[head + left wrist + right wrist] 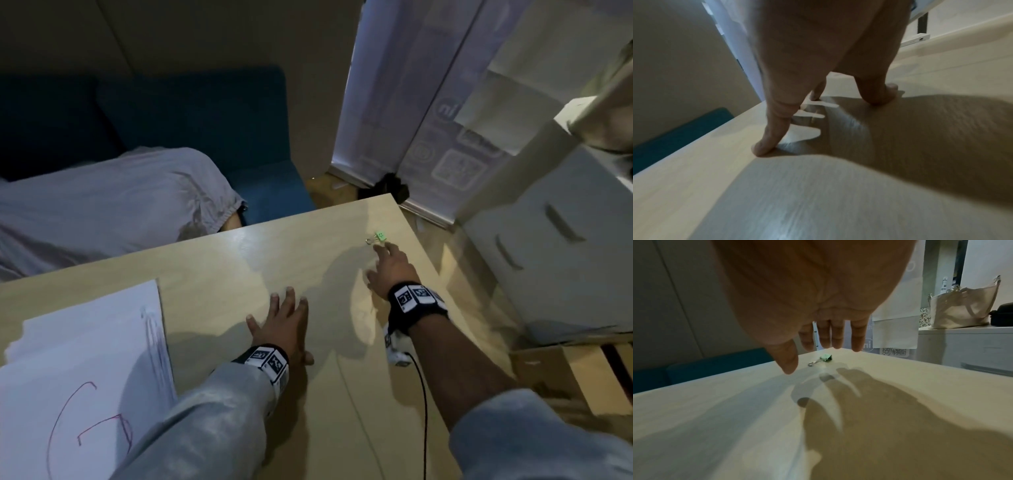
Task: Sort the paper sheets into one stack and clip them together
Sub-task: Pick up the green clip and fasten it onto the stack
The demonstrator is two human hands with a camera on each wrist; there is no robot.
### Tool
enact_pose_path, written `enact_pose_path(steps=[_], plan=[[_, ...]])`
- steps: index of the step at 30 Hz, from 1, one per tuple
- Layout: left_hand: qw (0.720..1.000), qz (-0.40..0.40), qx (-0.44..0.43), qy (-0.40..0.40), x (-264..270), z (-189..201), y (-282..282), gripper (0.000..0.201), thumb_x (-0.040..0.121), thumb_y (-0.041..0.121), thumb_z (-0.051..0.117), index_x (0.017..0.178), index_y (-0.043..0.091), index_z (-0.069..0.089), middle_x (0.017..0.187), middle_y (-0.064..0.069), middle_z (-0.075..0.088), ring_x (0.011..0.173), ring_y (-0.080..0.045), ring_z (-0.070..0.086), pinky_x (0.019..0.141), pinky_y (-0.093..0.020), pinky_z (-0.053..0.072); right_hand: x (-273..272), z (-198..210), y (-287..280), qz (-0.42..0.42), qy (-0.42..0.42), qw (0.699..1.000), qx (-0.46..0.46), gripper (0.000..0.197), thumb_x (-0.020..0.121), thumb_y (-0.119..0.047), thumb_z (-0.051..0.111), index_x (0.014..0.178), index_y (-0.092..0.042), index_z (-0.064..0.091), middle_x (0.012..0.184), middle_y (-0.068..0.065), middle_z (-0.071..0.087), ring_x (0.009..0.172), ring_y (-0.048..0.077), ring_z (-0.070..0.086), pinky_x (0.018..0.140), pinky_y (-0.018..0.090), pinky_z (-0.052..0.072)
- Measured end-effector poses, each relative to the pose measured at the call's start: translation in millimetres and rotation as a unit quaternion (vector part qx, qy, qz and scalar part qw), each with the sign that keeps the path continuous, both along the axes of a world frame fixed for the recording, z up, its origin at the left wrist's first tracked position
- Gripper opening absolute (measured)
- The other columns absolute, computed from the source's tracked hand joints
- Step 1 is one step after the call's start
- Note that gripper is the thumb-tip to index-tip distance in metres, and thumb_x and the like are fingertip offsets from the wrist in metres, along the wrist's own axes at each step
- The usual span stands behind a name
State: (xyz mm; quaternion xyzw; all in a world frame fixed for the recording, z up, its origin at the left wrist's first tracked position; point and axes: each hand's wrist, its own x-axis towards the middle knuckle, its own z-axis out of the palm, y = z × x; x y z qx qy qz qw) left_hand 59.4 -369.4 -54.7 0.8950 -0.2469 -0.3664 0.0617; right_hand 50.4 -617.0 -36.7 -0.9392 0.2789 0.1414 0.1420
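Observation:
A stack of white paper sheets (85, 359) with a red scribble on top lies at the table's near left. A small green binder clip (376, 237) (823, 359) lies near the table's far right corner. My right hand (390, 267) (818, 347) hovers just short of the clip with fingers stretched out, holding nothing. My left hand (282, 325) (818, 116) rests spread on the bare wooden table (239, 267), fingertips touching the surface, right of the paper stack.
A person in grey clothing (96, 205) sits on a blue sofa (205, 120) beyond the table's far edge. A white cabinet (555, 246) stands to the right, with a cloth bag (962, 309) on it. A black cable (423, 411) runs from my right wrist.

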Motion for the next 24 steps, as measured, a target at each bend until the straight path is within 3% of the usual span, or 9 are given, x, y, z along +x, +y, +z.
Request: enact_pose_path(steps=[5, 7, 10, 13, 18, 21, 23, 24], plan=[[1.000, -0.003, 0.022, 0.020, 3.3, 7.1, -4.9, 0.115, 0.073, 0.040, 0.077, 0.152, 0.034, -0.006, 0.156, 0.008, -0.030, 0.147, -0.024, -0.021, 0.109, -0.072, 0.003, 34.5, -8.9, -21.4, 0.026, 0.041, 0.999, -0.006, 0.067, 0.095, -0.035, 0.047, 0.152, -0.022, 0.015, 0.162, 0.000, -0.001, 0.149, 0.024, 0.005, 0.116, 0.044, 0.024], [1.000, -0.007, 0.019, 0.023, 4.5, 8.6, -4.9, 0.115, 0.072, 0.042, 0.077, 0.152, 0.035, -0.006, 0.156, 0.008, -0.029, 0.147, -0.024, -0.020, 0.109, -0.072, 0.004, 36.6, -17.5, -27.5, 0.039, 0.070, 0.997, 0.001, 0.065, 0.096, -0.035, 0.044, 0.152, -0.023, 0.014, 0.162, 0.000, -0.004, 0.149, 0.025, 0.005, 0.116, 0.046, 0.023], [1.000, 0.001, 0.014, 0.019, 3.5, 8.0, -4.0, 0.114, 0.072, 0.042, 0.078, 0.152, 0.035, -0.002, 0.157, 0.009, -0.026, 0.148, -0.023, -0.017, 0.110, -0.071, 0.004, 29.4, -25.6, -25.3, 0.045, 0.049, 0.998, 0.003, 0.059, 0.095, -0.029, 0.047, 0.149, -0.023, 0.025, 0.160, 0.006, 0.011, 0.141, 0.032, 0.027, 0.109, 0.045, 0.034], [1.000, 0.009, 0.011, 0.006, 2.0, 6.8, -3.1, 0.113, 0.072, 0.042, 0.079, 0.152, 0.035, -0.001, 0.158, 0.010, -0.024, 0.148, -0.022, -0.017, 0.111, -0.069, 0.003, 18.4, -26.2, -12.2, 0.065, -0.017, 0.997, -0.029, 0.050, 0.093, -0.017, 0.046, 0.142, -0.019, 0.038, 0.134, 0.016, 0.038, 0.116, 0.039, 0.046, 0.090, 0.048, 0.046], [0.999, 0.008, -0.021, -0.029, -7.5, -1.8, 6.9, 0.104, 0.078, 0.052, 0.068, 0.153, 0.032, -0.001, 0.159, 0.007, -0.022, 0.148, -0.021, -0.015, 0.114, -0.064, 0.002, -8.6, -26.0, 27.6, 0.074, -0.023, 0.997, -0.005, 0.025, 0.093, -0.009, 0.048, 0.115, -0.001, 0.056, 0.123, 0.020, 0.041, 0.103, 0.041, 0.053, 0.086, 0.047, 0.048], [0.994, 0.045, -0.095, -0.036, -19.2, -4.9, 15.5, 0.080, 0.087, 0.049, 0.058, 0.152, 0.030, 0.016, 0.162, 0.005, -0.004, 0.150, -0.021, -0.005, 0.118, -0.056, 0.001, -26.4, -22.9, 60.5, 0.079, 0.000, 0.995, 0.059, 0.023, 0.094, -0.018, 0.050, 0.112, -0.005, 0.055, 0.122, 0.017, 0.048, 0.106, 0.036, 0.053, 0.086, 0.040, 0.047], [0.970, 0.145, -0.197, 0.010, -24.0, 1.7, 18.4, 0.060, 0.094, 0.039, 0.054, 0.148, 0.029, 0.031, 0.158, 0.004, 0.026, 0.147, -0.020, 0.021, 0.119, -0.045, 0.015, -36.7, -15.1, 82.8, 0.083, -0.018, 0.991, 0.100, 0.022, 0.095, -0.019, 0.050, 0.113, -0.007, 0.055, 0.121, 0.014, 0.051, 0.108, 0.031, 0.053, 0.086, 0.035, 0.044], [0.940, 0.217, -0.259, 0.046, -25.5, 7.8, 18.9, 0.052, 0.096, 0.034, 0.053, 0.145, 0.029, 0.039, 0.150, 0.004, 0.041, 0.139, -0.019, 0.038, 0.115, -0.038, 0.027, -41.4, -8.5, 94.1, 0.079, -0.047, 0.988, 0.127, 0.021, 0.095, -0.019, 0.050, 0.112, -0.008, 0.056, 0.119, 0.012, 0.053, 0.106, 0.028, 0.053, 0.085, 0.031, 0.042]])
